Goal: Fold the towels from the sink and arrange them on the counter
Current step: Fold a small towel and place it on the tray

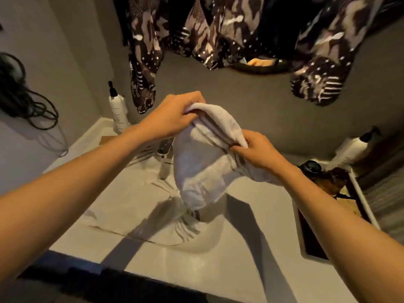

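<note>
Two towels at least are in view, and neither is folded as far as can be seen. Largest item: the pale desk (251,217) with its sink (166,235), running from near left to far right. Inside the basin, more white cloth (183,228) lies crumpled around the drain area; whether it is one towel or several cannot be told. No folded towel is visible anywhere on the desk, so the arranging step appears not yet begun.

Next in size: the lifted towel (203,162), white with dark stripes near one hem, held up above the sink, its lower end hanging toward the basin. It is bunched, not spread flat.

Hands: the left hand (172,117) grips the upper far edge of the towel, fingers curled over the hem. The right hand (255,149) pinches the striped edge lower and to the right, fingers closed on the fabric.

Smaller items: a tray (314,237) with dark objects at the right, a white pump bottle (118,112) at the far left corner, a faucet (164,156) just behind the towel.

Assessment: work stands at an early stage. This towel needs its edges found and squared before a first fold; the cloth in the sink remains untouched.
</note>
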Motion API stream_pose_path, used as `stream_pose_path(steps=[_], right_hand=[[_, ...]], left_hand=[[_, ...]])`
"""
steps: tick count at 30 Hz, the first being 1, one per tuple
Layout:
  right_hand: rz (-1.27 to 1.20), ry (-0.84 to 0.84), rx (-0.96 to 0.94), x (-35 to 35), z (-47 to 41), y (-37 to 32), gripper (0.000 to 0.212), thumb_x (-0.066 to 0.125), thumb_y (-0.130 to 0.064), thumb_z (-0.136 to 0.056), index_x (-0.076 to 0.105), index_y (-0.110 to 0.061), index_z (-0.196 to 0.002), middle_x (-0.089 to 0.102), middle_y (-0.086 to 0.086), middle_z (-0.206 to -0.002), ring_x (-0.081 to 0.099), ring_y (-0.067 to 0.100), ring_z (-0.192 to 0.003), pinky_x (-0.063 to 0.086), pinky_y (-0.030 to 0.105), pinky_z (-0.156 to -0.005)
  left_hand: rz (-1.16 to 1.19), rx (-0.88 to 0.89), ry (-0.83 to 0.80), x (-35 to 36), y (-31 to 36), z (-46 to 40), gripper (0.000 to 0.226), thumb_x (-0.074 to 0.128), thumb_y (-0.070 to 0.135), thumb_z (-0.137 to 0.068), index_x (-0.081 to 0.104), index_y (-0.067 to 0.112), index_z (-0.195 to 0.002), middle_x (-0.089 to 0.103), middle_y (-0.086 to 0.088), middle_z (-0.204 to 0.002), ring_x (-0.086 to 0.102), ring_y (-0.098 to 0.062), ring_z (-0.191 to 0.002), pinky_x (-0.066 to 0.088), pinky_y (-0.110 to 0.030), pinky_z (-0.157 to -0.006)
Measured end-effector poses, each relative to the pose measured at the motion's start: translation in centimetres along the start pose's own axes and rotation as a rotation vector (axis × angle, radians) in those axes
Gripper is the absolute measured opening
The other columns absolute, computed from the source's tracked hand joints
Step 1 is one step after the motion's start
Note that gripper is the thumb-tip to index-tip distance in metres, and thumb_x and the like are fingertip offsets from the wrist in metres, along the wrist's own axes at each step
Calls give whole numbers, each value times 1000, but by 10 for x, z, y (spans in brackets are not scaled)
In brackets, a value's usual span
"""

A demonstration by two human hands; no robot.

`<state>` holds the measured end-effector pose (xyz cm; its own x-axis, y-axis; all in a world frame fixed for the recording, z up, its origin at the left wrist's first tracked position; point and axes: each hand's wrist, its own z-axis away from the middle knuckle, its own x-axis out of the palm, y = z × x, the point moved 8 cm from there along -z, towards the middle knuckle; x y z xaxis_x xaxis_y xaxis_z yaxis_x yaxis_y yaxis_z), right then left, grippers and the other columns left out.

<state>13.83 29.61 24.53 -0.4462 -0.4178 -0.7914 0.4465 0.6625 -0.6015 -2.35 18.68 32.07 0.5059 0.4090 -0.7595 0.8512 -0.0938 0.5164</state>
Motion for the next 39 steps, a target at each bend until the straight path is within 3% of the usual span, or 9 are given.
stream_pose_path(steps=[5, 9, 12, 20, 24, 28, 32, 35, 39], right_hand=[[351, 241, -83, -119, 64, 8, 16, 60, -15, -83, 45, -18, -87, 63, 17, -86, 58, 44, -82, 44, 48, -64], [573, 454, -160, -157, 145, 23, 20, 63, -18, -83, 45, -15, -90, 63, 12, -81, 60, 43, -74, 46, 42, -57], [580, 295, -181, -103, 200, 68, 19, 63, -22, -84, 49, -17, -96, 66, 8, -87, 63, 38, -76, 43, 37, -54], [530, -430, -6, 113, 335, 206, 22, 59, -22, -85, 56, -13, -105, 56, 11, -112, 55, 34, -100, 29, 34, -68], [509, -438, -70, 116, 349, 216, 28, 58, -7, -70, 56, -15, -97, 58, 6, -102, 57, 30, -91, 30, 35, -67], [336, -396, 55, 94, 332, 225, 14, 57, -22, -85, 60, -19, -99, 66, 5, -97, 60, 26, -89, 38, 33, -67], [121, -341, 222, 71, 347, 246, 11, 56, -31, -87, 63, -28, -96, 68, -6, -90, 60, 12, -80, 46, 28, -65], [97, -431, 203, 79, 371, 251, 9, 57, -44, -86, 56, -42, -95, 58, -18, -93, 56, 7, -88, 40, 14, -69], [-64, -362, 286, 89, 389, 256, 43, 63, -47, -80, 62, -38, -122, 57, -23, -124, 50, -1, -119, 35, 15, -103]], left_hand=[[-110, 71, 74, 6, 80, -15, 14, 54, 20, -83, 57, 19, -96, 65, -3, -84, 62, -22, -79, 50, -42, -69], [-85, 100, 132, 41, 137, -4, 14, 64, 13, -88, 54, 21, -95, 66, -4, -82, 63, -25, -77, 50, -43, -65], [-132, 53, 21, 111, 133, 51, 24, 63, 9, -84, 46, 22, -96, 66, -7, -82, 62, -33, -77, 49, -43, -61], [-281, -66, -780, 330, 81, 266, 15, 51, 15, -80, 42, 27, -84, 55, 1, -91, 51, -19, -81, 28, -28, -58], [-224, -153, -827, 338, 72, 285, 33, 47, 54, -80, 54, 26, -96, 60, 12, -107, 56, -14, -95, 47, -32, -73], [92, -473, -540, 311, 57, 261, 31, 68, 12, -74, 43, 29, -69, 58, 14, -75, 52, -1, -70, 38, -24, -63], [285, -661, -373, 285, 47, 265, 21, 68, 8, -75, 60, 26, -84, 66, 7, -83, 61, -7, -83, 43, -25, -70], [238, -674, -468, 290, 39, 289, 35, 69, 8, -80, 57, 37, -95, 64, 10, -101, 59, -4, -96, 46, -24, -80], [300, -747, -632, 301, 39, 314, 29, 71, 9, -78, 55, 33, -85, 57, 16, -90, 54, 3, -86, 43, -12, -78]])
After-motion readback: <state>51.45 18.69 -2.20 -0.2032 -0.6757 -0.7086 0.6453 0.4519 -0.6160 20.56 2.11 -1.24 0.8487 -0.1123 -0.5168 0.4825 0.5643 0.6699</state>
